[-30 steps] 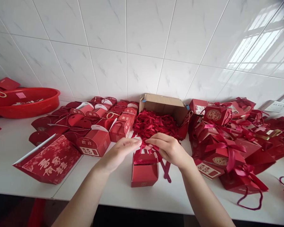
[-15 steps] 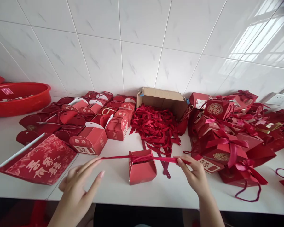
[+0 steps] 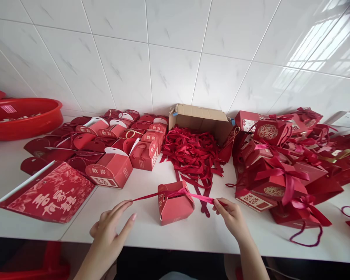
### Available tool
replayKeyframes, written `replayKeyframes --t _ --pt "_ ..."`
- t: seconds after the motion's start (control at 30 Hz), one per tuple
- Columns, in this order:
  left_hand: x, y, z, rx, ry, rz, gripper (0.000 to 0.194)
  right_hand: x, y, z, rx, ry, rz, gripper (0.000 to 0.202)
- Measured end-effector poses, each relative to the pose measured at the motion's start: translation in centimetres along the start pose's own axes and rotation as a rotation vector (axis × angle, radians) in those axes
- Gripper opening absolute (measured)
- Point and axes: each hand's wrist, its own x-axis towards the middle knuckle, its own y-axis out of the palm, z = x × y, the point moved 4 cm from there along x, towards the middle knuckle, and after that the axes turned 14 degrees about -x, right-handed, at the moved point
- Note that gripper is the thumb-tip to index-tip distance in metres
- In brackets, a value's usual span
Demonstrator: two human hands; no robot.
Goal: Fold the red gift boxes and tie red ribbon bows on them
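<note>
A small red gift box [image 3: 177,208] stands on the white table in front of me. Across its top runs a red ribbon [image 3: 178,192], with a loop or knot at the middle. My left hand [image 3: 112,229] has the ribbon's left end between its fingertips, thumb held apart. On the other side, my right hand [image 3: 228,216] pinches the brighter right part of the ribbon between thumb and fingers. Both ends are stretched out to the sides, sloping down a little from the box top. Neither hand touches the box itself.
Behind the box, a cardboard box [image 3: 202,112] lies with a heap of loose ribbons [image 3: 190,151] spilling out. Rows of red boxes [image 3: 109,171] and a patterned red bag [image 3: 51,192] are left, near a red basin [image 3: 26,122]. Bow-tied boxes [image 3: 279,179] pile up at right.
Both hands have come a little closer together and lower, and the ribbon now bends down on both sides of the box. The box has turned slightly.
</note>
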Motion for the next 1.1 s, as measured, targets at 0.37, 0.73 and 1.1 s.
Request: replayKeyframes --t 0.37,0.73,1.1 --pt "0.5 -1.9 0.4 0.083 -0.122 -0.055 0.049 -0.1 -2.0 -0.6 0.035 0.056 -0.038 0.051" --pt "1.0 -1.6 1.7 0.161 -0.156 -0.009 0.048 0.1 -2.4 -2.5 0.025 0.132 -0.077 0.055" --pt "1.0 -1.1 2.7 0.151 -0.2 0.031 0.05 -0.5 -2.0 -5.5 -0.027 0.193 -0.062 0.056"
